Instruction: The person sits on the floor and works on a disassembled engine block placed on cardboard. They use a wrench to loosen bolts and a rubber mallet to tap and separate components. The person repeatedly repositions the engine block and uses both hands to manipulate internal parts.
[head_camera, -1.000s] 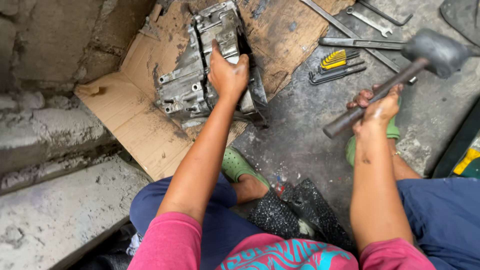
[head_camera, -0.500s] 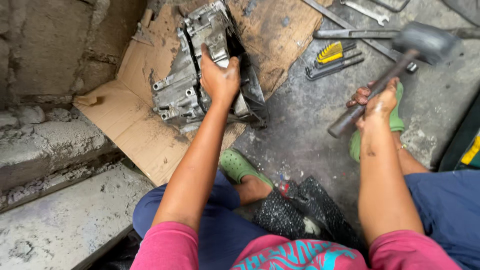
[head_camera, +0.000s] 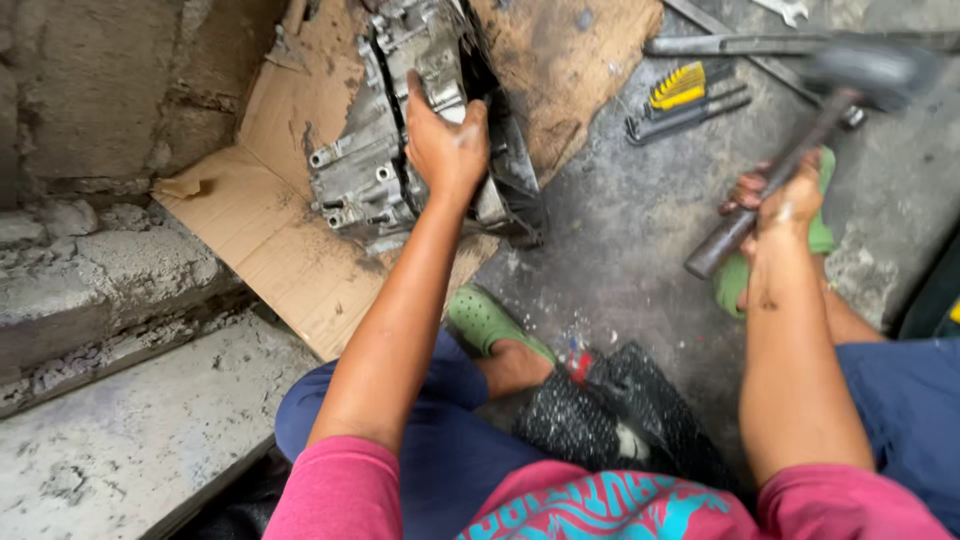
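A grey cast-metal engine casing (head_camera: 370, 170) stands on edge on a sheet of brown cardboard (head_camera: 270, 240). My left hand (head_camera: 445, 145) rests flat against the casing's upper side, steadying it. My right hand (head_camera: 775, 200) grips the handle of a heavy hammer (head_camera: 860, 75), whose blurred head is raised to the right of the casing, over the dark concrete floor.
A yellow-holdered hex key set (head_camera: 685, 95) and long metal bars (head_camera: 740, 45) lie on the floor behind. Rough stone steps (head_camera: 110, 290) run along the left. Green sandals (head_camera: 490, 320) are on my feet, and a black bag (head_camera: 610, 410) lies between my legs.
The hammer head has swung up and to the right and is now blurred. My left hand stays on the casing. The view has shifted slightly upward.
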